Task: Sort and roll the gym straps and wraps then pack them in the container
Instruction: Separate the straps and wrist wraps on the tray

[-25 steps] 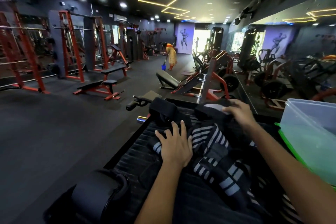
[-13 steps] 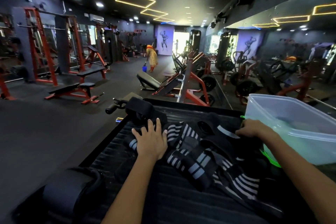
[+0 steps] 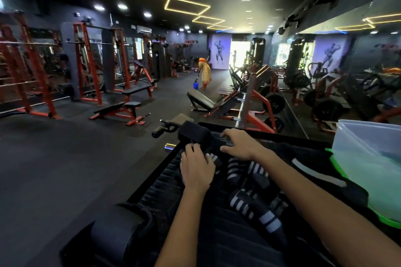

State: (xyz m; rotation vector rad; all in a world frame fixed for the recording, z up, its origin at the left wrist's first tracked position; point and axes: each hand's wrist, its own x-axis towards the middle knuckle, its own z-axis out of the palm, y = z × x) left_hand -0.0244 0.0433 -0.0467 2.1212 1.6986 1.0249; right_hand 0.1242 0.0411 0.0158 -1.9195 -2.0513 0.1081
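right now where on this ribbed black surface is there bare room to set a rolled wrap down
Bare ribbed surface lies left of the left hand, up to the round black pad. Striped wraps crowd the middle, and the clear container borders the right.

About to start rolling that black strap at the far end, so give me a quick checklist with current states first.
1. Left hand on the wraps: ok, it rests on the striped black-and-grey wraps.
2. Right hand on the wide black strap: ok, touching; grip cannot tell.
3. Strap free of the pile: cannot tell.
4. Translucent plastic container open, at the right: ok.
5. Wraps rolled: not ok, loose heap.
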